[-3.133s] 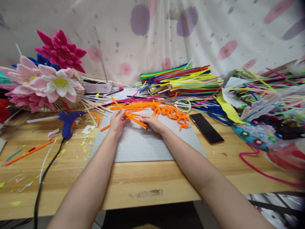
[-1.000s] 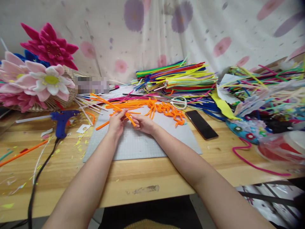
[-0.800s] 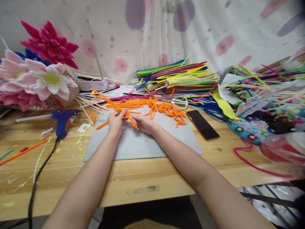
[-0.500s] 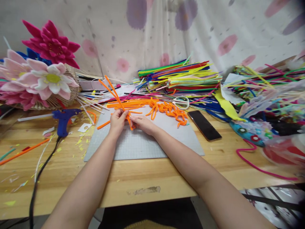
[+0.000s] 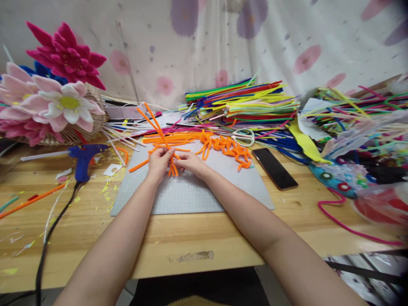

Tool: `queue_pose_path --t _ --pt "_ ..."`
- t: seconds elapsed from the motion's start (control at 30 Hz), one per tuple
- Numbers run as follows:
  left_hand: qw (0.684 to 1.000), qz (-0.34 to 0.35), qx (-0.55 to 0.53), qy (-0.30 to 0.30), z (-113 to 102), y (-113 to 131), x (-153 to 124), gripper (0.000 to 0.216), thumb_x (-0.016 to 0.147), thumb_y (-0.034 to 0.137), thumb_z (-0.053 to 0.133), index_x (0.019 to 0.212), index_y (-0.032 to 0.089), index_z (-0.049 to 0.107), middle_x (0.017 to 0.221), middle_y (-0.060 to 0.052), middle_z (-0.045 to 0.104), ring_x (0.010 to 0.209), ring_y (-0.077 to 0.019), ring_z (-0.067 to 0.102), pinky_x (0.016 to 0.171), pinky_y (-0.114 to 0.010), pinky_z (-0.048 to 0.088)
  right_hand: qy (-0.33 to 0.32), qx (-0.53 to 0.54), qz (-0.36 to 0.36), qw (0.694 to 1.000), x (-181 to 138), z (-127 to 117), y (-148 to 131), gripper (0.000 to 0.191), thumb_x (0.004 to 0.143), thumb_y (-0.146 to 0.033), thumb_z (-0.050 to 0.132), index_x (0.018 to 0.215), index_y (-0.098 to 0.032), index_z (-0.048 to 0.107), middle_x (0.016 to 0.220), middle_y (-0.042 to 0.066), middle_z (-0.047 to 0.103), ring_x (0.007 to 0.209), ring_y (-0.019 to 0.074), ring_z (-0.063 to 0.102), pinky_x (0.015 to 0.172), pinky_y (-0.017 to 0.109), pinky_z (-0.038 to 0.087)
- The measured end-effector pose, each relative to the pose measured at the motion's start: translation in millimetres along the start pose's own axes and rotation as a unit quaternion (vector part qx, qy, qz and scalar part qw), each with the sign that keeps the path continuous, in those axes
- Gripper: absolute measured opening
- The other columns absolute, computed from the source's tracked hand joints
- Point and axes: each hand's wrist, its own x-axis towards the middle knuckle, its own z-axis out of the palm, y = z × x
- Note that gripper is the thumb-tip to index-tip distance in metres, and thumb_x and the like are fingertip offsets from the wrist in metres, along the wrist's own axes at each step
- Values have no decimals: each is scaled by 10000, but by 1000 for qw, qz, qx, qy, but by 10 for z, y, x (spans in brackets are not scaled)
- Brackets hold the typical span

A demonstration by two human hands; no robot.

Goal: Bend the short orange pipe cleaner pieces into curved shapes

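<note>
Several orange pipe cleaners (image 5: pixel 155 123) are gathered in a crossed bundle, long ends rising up and left, short ends fanning out below. My left hand (image 5: pixel 160 163) is closed around the bundle's middle. Thumb and fingers of my right hand (image 5: pixel 190 164) pinch the strands at the bundle's right side; the exact fingertip contact is partly hidden. Beneath both hands lies a grey cutting mat (image 5: pixel 191 199). Behind them on the mat are straight orange pipe cleaners (image 5: pixel 181 137), and to the right a heap of bent orange pipe cleaners (image 5: pixel 228 148).
A blue glue gun (image 5: pixel 83 163) with a black cord stands left, near fabric flowers (image 5: pixel 68 102) in a basket. White-handled scissors (image 5: pixel 244 137) and a phone (image 5: pixel 275 168) lie right of the mat. Coloured pipe cleaners (image 5: pixel 255 102) are stacked at the back.
The bundle's lower ends have spread apart into a visible fan. My right fingers have shifted slightly on the strands, and the camera view has moved a little.
</note>
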Motion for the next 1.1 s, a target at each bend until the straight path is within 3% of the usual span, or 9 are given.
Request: queue_pose_path --t 0.3,0.6,0.8,0.93,1.1 --pt "993 -58 -38 -100 -145 9 75 392 646 513 617 691 125 589 560 -21 582 476 -110 540 438 -210 429 17 10 8 1000 -8 -27 7 106 624 -197 482 548 -163 418 441 -79 387 402 40 360 422 177 277" --pt "975 -98 -87 -178 -181 88 26 284 597 285 707 805 106 633 643 -39 629 544 -106 583 498 -204 477 -2 23 -22 999 -78 -100 -19 151 635 -268 520 574 -152 445 489 -72 389 455 37 322 461 192 228" --pt "984 -63 -76 -146 -146 34 26 302 556 250 737 814 128 640 692 -28 635 541 -98 578 432 -174 436 3 46 -19 999 -65 -122 11 245 692 -337 496 540 -162 420 469 -62 378 435 48 319 436 200 220" --pt "988 -51 -76 -121 -124 15 22 353 532 264 750 840 131 640 689 -20 628 522 -89 564 417 -169 414 9 40 -14 999 -51 -119 27 198 687 -312 503 575 -151 475 481 -61 410 438 46 344 436 190 247" --pt "991 -44 -70 -103 -95 36 3 386 516 273 758 855 131 642 663 -12 618 493 -80 542 421 -171 409 -33 42 -34 998 -40 -128 43 198 650 -325 585 638 -134 537 528 -58 475 457 38 384 447 177 290"
